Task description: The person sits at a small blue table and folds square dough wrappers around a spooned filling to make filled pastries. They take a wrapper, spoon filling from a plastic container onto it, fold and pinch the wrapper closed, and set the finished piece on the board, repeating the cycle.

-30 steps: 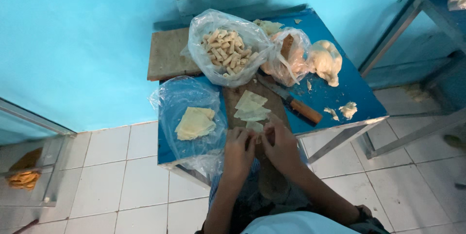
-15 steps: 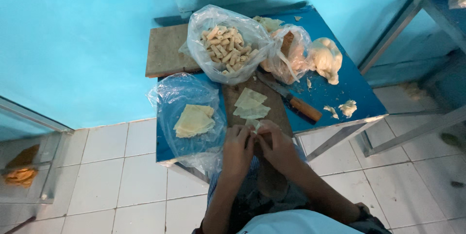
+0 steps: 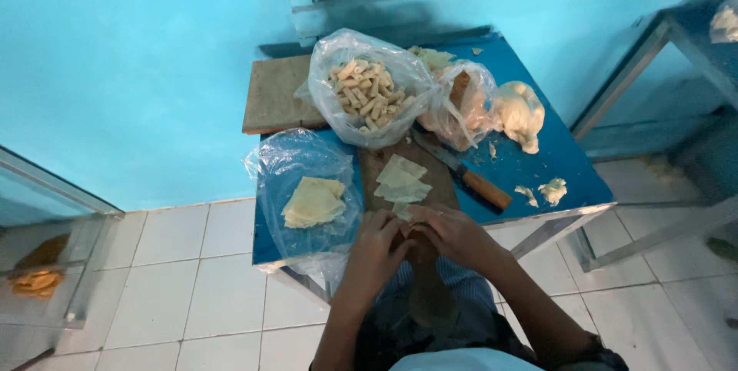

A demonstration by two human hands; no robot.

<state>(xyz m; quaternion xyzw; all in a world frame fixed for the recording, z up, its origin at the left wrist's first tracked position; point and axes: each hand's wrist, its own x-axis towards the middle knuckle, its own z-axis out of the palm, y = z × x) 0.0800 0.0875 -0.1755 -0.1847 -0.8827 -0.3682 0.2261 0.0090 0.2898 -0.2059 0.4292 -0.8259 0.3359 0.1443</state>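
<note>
Rolling goes on at the near edge of the blue bench [image 3: 569, 179]: your left hand [image 3: 377, 252] and right hand [image 3: 453, 234] are closed together around 1 pale wrapper piece [image 3: 401, 211], mostly hidden. A bag of finished rolls [image 3: 367, 94] looks well filled. Flat wrappers remain on the board [image 3: 401, 179] and in the left bag [image 3: 311, 202].
</note>
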